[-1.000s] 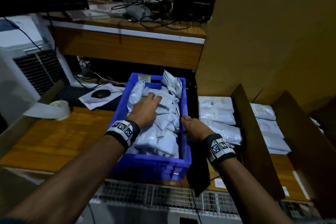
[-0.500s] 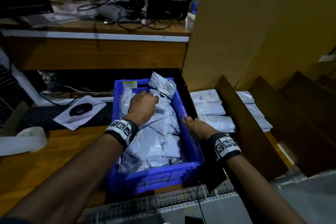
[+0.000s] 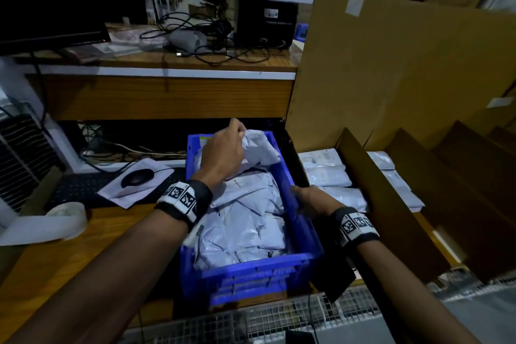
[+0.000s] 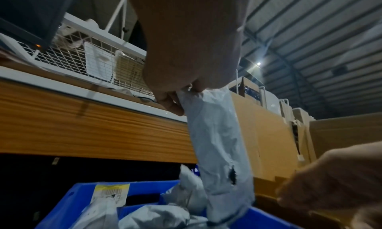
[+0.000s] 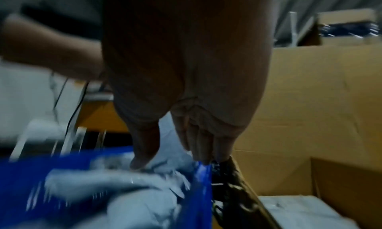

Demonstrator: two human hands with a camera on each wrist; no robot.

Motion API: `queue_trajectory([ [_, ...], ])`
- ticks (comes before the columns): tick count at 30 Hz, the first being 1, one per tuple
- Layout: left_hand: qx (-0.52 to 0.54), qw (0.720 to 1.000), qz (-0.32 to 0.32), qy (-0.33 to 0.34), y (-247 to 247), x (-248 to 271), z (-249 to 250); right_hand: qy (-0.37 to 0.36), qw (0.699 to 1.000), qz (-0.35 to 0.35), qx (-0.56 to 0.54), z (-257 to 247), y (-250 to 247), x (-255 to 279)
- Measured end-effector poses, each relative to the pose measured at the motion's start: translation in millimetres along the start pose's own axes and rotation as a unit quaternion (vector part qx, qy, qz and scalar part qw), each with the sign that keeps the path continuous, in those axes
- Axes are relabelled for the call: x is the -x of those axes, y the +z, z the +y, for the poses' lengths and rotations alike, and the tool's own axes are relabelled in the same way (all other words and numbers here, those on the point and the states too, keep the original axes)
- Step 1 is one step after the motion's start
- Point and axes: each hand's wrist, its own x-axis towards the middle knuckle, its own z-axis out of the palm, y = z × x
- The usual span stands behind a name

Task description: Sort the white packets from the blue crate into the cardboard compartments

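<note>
1. Packet (image 3: pixel 258 148) is now hanging from the left hand (image 3: pixel 223 151), pinched by its top edge at the crate's (image 3: pixel 251 274) 12 o'clock end; half a second ago that hand was lying flat on the pile (image 3: pixel 245 220).
2. The right hand (image 3: pixel 310 198) is still holding the crate's 3 o'clock rim, thumb inside, fingers curling over the wall.
3. I judge one packet is freed and should be heading toward the compartments (image 3: pixel 326 173) at 3 o'clock, where packets are already lying.
</note>
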Motion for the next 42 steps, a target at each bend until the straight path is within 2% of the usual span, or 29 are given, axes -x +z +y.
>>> queue_trajectory([
  [2, 0.025, 0.999, 0.020, -0.021, -8.4, -3.7, 1.5, -0.021, 0.996, 0.066, -0.048, 1.2, -4.2, 2.0],
  [5, 0.060, 0.996, -0.001, -0.061, -10.4, -10.3, -0.9, -0.057, 0.968, 0.150, -0.191, -4.4, -17.0, 5.7],
  [7, 0.083, 0.992, -0.029, -0.091, -7.8, -12.5, -3.1, -0.075, 0.946, 0.134, -0.285, -15.9, -23.1, 7.2],
  [9, 0.103, 0.986, -0.041, -0.122, -4.5, -12.0, -5.1, -0.093, 0.936, 0.114, -0.319, -23.0, -23.8, 4.0],
  [11, 0.125, 0.979, -0.040, -0.153, -3.7, -10.0, -8.4, -0.113, 0.928, 0.124, -0.334, -26.1, -23.8, 0.5],
  [15, 0.169, 0.964, -0.034, -0.205, -2.3, -6.4, -23.5, -0.134, 0.890, 0.103, -0.423, -27.8, -30.7, 2.9],
  [18, 0.212, 0.952, -0.033, -0.219, -0.5, -3.4, -32.0, -0.147, 0.880, 0.082, -0.445, -29.3, -36.0, 6.2],
  [21, 0.319, 0.917, -0.042, -0.237, -3.7, -0.1, -32.7, -0.152, 0.874, 0.084, -0.454, -30.6, -40.6, 7.9],
  [22, 0.350, 0.907, -0.050, -0.229, -5.0, 0.8, -32.4, -0.152, 0.872, 0.083, -0.458, -30.4, -42.3, 8.1],
  [24, 0.375, 0.905, -0.066, -0.191, -8.0, 1.6, -31.4, -0.138, 0.866, 0.096, -0.472, -27.0, -43.7, 6.7],
  [25, 0.379, 0.908, -0.061, -0.170, -9.7, 1.0, -30.7, -0.120, 0.864, 0.125, -0.472, -24.1, -42.4, 4.1],
  [27, 0.395, 0.910, -0.029, -0.124, -13.8, -0.6, -26.9, -0.033, 0.877, 0.255, -0.406, -18.7, -38.5, -2.8],
  [28, 0.405, 0.909, -0.017, -0.096, -16.2, -1.0, -23.5, 0.023, 0.874, 0.322, -0.363, -15.4, -37.3, -5.4],
  [29, 0.408, 0.910, -0.016, -0.064, -18.9, -1.2, -19.6, 0.067, 0.859, 0.367, -0.351, -12.8, -37.3, -6.3],
  [30, 0.406, 0.913, -0.026, -0.033, -22.4, -0.5, -15.2, 0.101, 0.839, 0.368, -0.387, -14.2, -41.0, -3.9],
  [31, 0.404, 0.914, -0.047, -0.006, -24.9, 1.1, -10.5, 0.124, 0.812, 0.330, -0.466, -17.5, -46.4, -1.3],
  [32, 0.405, 0.911, -0.079, 0.011, -26.6, 3.9, -5.8, 0.133, 0.778, 0.257, -0.557, -23.1, -52.4, 3.4],
  [34, 0.410, 0.898, -0.158, 0.028, -26.5, 10.6, 3.5, 0.110, 0.697, 0.106, -0.701, -30.5, -58.1, 7.6],
  [36, 0.365, 0.898, -0.243, 0.042, -21.4, 16.0, 6.8, 0.069, 0.642, 0.048, -0.762, -33.1, -59.2, 8.1],
  [38, 0.307, 0.891, -0.329, 0.053, -18.1, 21.4, 6.6, 0.053, 0.633, 0.057, -0.770, -36.0, -60.6, 4.9],
  [39, 0.292, 0.884, -0.363, 0.048, -17.9, 23.8, 6.3, 0.047, 0.643, 0.063, -0.762, -36.7, -61.6, 4.9],
  [40, 0.290, 0.878, -0.379, 0.036, -18.1, 25.9, 5.4, 0.031, 0.654, 0.065, -0.753, -38.1, -62.5, 6.6],
  [42, 0.317, 0.879, -0.357, -0.003, -18.9, 28.8, 5.8, -0.014, 0.666, 0.066, -0.743, -35.8, -61.8, 6.9],
])
